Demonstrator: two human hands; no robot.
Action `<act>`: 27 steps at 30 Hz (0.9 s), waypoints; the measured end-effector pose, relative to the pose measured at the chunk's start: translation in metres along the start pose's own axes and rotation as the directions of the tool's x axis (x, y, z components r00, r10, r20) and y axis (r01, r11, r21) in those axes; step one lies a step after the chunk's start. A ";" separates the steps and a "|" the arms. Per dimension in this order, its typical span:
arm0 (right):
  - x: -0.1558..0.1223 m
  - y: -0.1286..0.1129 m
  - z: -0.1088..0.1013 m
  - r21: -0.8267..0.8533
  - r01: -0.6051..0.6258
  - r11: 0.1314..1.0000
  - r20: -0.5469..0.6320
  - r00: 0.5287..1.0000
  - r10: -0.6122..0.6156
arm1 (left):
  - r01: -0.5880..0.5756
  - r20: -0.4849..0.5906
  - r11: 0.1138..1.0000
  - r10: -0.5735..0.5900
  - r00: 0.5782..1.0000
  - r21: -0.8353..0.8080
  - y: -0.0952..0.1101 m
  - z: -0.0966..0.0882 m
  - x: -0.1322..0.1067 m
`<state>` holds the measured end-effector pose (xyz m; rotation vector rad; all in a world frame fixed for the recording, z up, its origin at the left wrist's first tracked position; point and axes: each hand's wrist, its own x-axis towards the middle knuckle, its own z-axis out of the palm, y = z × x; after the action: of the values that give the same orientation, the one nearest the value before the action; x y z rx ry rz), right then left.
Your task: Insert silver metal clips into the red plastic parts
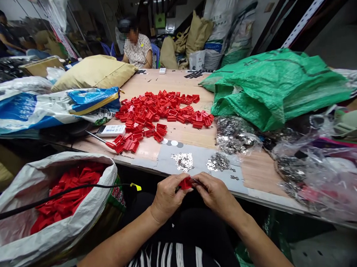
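Just past the table's front edge, over my lap, my left hand pinches a small red plastic part between thumb and fingers. My right hand is closed close against it from the other side, pinching a thin dark metal-looking piece that meets the red part; the fingers hide most of it. Beyond the hands, a pile of shiny small metal plates and a darker metal pile lie on a grey sheet. Farther back, many loose red plastic parts cover the tabletop.
At my left stands an open white sack of red parts, crossed by a black cable. A screwdriver lies beside a white box. A green sack and bagged metal pieces occupy the right. Another person sits opposite.
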<state>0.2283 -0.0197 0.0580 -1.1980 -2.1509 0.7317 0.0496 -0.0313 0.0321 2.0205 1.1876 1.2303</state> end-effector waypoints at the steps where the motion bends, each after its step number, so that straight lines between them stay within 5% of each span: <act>1: 0.001 0.000 0.000 0.019 0.002 1.000 0.010 1.000 -0.002 | 0.006 -0.006 1.000 -0.006 1.000 -0.004 0.000 0.000 0.000; 10: 0.000 0.012 -0.001 0.355 -0.216 0.910 -0.071 0.964 0.256 | 0.053 -0.059 0.998 -0.055 0.997 -0.033 0.001 -0.006 0.002; 21: 0.009 0.009 0.015 0.625 -0.270 0.732 0.110 0.960 0.259 | -0.132 -0.031 0.990 0.133 0.991 0.049 0.003 -0.003 0.001; 27: 0.001 0.014 0.021 0.695 -0.320 0.644 0.181 0.945 0.273 | -0.105 0.003 0.994 0.105 0.994 -0.005 0.002 -0.002 -0.004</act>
<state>0.2210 -0.0165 0.0343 -1.0786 -1.4337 1.5961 0.0475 -0.0352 0.0327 2.1042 1.0876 1.2772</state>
